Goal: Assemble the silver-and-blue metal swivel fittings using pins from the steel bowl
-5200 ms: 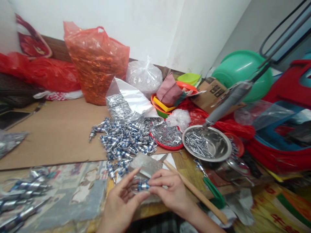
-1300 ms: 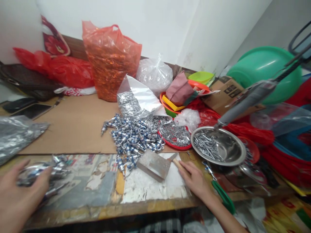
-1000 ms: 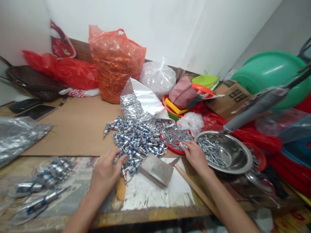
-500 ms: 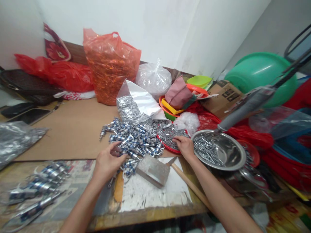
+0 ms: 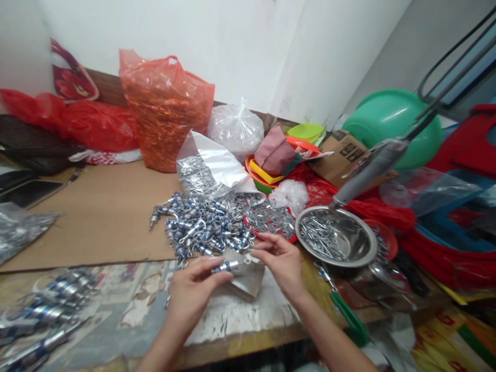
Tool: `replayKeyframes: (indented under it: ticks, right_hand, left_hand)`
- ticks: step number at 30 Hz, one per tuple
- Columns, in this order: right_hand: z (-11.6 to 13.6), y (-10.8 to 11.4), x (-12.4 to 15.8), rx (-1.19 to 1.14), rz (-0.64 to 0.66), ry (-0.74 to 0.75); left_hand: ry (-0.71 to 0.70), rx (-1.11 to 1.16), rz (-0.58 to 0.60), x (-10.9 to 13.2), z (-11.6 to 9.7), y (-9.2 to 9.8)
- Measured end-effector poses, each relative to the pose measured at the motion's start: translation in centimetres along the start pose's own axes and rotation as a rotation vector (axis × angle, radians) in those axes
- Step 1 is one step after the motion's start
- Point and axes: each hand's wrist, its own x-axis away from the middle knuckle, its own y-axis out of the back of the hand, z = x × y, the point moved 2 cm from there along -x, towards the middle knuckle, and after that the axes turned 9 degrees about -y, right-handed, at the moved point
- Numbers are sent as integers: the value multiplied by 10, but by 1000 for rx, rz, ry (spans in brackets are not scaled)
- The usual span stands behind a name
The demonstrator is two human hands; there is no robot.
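Observation:
My left hand [image 5: 194,292] pinches a small blue-and-silver metal fitting [image 5: 227,266] between thumb and fingers, above a grey metal block [image 5: 248,283]. The fitting lies sideways, its ringed end pointing right. My right hand [image 5: 284,266] is closed at the fingertips beside that ring; whatever it pinches is too small to make out. Behind the block spreads a pile of similar fittings [image 5: 209,225]. To its right sits a red tray [image 5: 293,238] of small silver metal pieces. White paper [image 5: 225,318] lies under the block.
A steel bowl [image 5: 362,243] of metal pins stands at the right, below a grey-handled tool [image 5: 358,175]. Several fittings [image 5: 58,302] lie in a row at the front left. An orange bag [image 5: 166,113], an open clear bag [image 5: 197,173] and a green basin [image 5: 399,124] line the back.
My left hand has moved right from the pile, now with a fitting in it. My right hand has come back from the red tray towards the block. The view has shifted slightly.

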Motion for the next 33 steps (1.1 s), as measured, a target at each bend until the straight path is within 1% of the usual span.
replayKeyframes:
  ticks: [2,4,6,8,12,16,18,20,21,22,23,25,27,28,30,32,33]
  right_hand:
    - [5,-15,21,-8,64,3]
    - [5,-23,35,23,111,16]
    - [4,-25,41,20,128,5]
    - [3,-25,40,-2,137,-30]
    - [4,-28,36,-45,229,-76]
    - [2,-30,36,-95,290,-78]
    - [1,-29,38,-102,321,-69]
    - [2,-26,40,-82,339,-30]
    - [3,-24,41,-45,327,25]
    - [5,-21,42,9,306,117]
    - [7,-19,44,78,286,244]
    - [12,-14,49,246,274,545]
    - [15,-11,53,390,291,808]
    - [17,-9,55,448,300,901]
    - [19,-7,55,542,307,1012]
    - [21,-5,54,591,333,1046]
    - [21,-5,54,598,343,1031]
  left_hand:
    - [-90,-82,76,9,5,-15]
    - [-201,-141,138,14,9,-21]
    - [-290,-172,180,17,12,-21]
    - [-325,-198,200,17,14,-19]
    - [-309,-232,238,15,15,-16]
    - [-251,-194,259,13,13,-16]
    - [-183,-149,218,13,10,-15]
    - [-75,-65,148,13,5,-11]
    - [-9,-9,113,14,3,-10]
    - [53,54,89,14,0,-8]
    - [110,118,78,15,-2,-7]
    - [195,217,97,15,-6,-6]
    - [220,232,131,15,-10,-5]
    - [204,202,139,14,-11,-4]
    - [121,102,143,12,-13,-3]
    - [7,6,143,11,-16,-1]
    - [-41,-31,152,11,-18,-1]
